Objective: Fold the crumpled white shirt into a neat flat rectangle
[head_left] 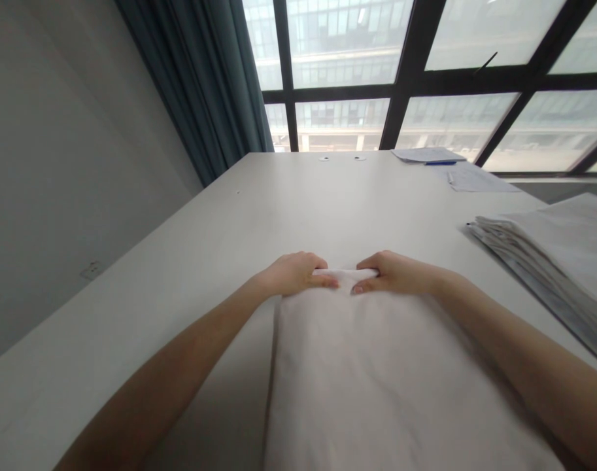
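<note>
A white cloth (pixel 376 373) stretches from the near edge of the view up to both hands, over the white table (pixel 322 209). My left hand (pixel 301 273) pinches its far edge, thumb on the near side and fingers behind. A short way to the right, my right hand (pixel 391 271) grips the same edge in a like way. Between the two thumbs a narrow strip of the cloth shows, bunched or folded over. The fingertips behind the cloth are mostly hidden. The near end of the cloth runs out of view.
At the right lies a stack of folded white cloth (pixel 567 255). Paper sheets (pixel 426 155) and a blue pen (pixel 440 163) are at the table's far right. A blue curtain (pixel 204 85), dark-framed windows (pixel 347 49) and a grey wall (pixel 63 163) with a socket (pixel 91 269) border the table.
</note>
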### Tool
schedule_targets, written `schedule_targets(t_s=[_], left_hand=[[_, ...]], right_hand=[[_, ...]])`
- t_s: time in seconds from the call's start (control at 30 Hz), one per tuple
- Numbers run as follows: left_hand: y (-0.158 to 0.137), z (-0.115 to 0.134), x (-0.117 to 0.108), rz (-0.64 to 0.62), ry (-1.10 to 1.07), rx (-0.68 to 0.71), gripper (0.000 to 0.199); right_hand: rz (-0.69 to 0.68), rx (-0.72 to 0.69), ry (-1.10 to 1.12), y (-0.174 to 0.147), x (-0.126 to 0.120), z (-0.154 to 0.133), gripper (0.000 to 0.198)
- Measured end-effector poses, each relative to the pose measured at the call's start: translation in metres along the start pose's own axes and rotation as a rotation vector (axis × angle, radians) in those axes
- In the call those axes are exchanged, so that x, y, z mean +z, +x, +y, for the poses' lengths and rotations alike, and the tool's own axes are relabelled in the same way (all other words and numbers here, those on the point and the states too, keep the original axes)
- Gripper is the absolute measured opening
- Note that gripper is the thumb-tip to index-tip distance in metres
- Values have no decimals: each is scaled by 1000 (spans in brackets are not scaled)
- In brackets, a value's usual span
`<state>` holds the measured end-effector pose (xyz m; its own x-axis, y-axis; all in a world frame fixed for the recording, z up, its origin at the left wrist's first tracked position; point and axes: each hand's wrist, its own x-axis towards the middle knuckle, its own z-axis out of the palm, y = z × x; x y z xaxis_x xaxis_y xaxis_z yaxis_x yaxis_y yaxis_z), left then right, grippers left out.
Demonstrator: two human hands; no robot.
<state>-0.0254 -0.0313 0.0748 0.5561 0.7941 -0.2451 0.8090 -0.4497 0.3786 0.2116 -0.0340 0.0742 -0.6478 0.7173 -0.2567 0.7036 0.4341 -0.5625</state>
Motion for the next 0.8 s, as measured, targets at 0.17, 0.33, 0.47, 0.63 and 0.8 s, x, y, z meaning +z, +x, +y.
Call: schedule_targets(t_s=[0.17, 0.33, 0.47, 0.63, 0.8], left_hand=[[1, 4, 3, 61, 10, -7, 44], [0, -3, -1, 14, -91, 51, 47], [3, -16, -4, -94, -295, 162, 50], [7, -21, -3, -115, -370, 162, 50], [6, -17, -1, -92, -315, 188, 49]], right_hand=[[25, -84, -27, -1, 2, -6, 47], [106, -66, -33, 5, 10, -8, 55], [145, -36, -66, 8, 13, -8, 57], [150, -78, -67, 7, 12, -7, 59], [167, -94, -93, 7, 14, -7, 58]])
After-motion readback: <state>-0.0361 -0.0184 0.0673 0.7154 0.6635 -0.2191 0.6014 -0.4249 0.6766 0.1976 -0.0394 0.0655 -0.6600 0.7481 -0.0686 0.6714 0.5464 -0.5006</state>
